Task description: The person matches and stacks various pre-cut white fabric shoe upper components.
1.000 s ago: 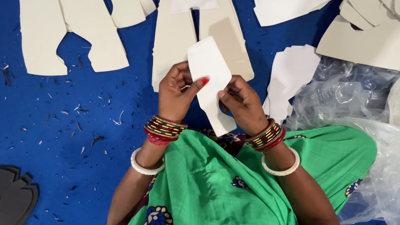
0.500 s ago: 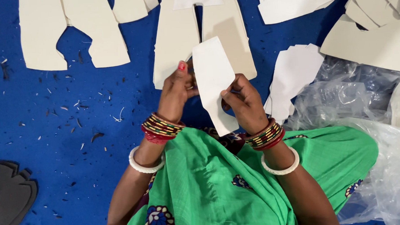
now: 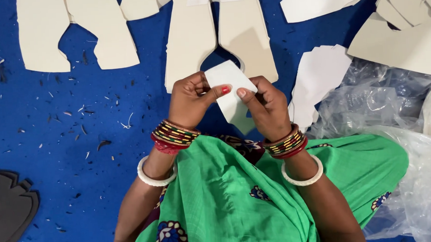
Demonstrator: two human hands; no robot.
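Note:
Both hands hold one small white cut-out piece (image 3: 230,93) above a blue mat (image 3: 80,131). My left hand (image 3: 190,100) pinches its left edge, thumb across the front. My right hand (image 3: 265,106) grips its right edge near the top. The piece looks bent or folded between the hands, with its lower end pointing down toward my lap. Both wrists wear striped bangles and a white bracelet. A green patterned cloth (image 3: 257,196) covers my lap below the hands.
Cream cut-out sheets lie on the mat: a forked one (image 3: 192,35) behind the hands, others at top left (image 3: 42,32). A stack of white pieces (image 3: 315,82) sits to the right by clear plastic bags (image 3: 394,108). Dark grey shapes (image 3: 8,207) lie bottom left.
The white piece stood tall between the hands before; now it sits lower and shorter, bent or folded, with the right hand's fingers moved up to its top edge.

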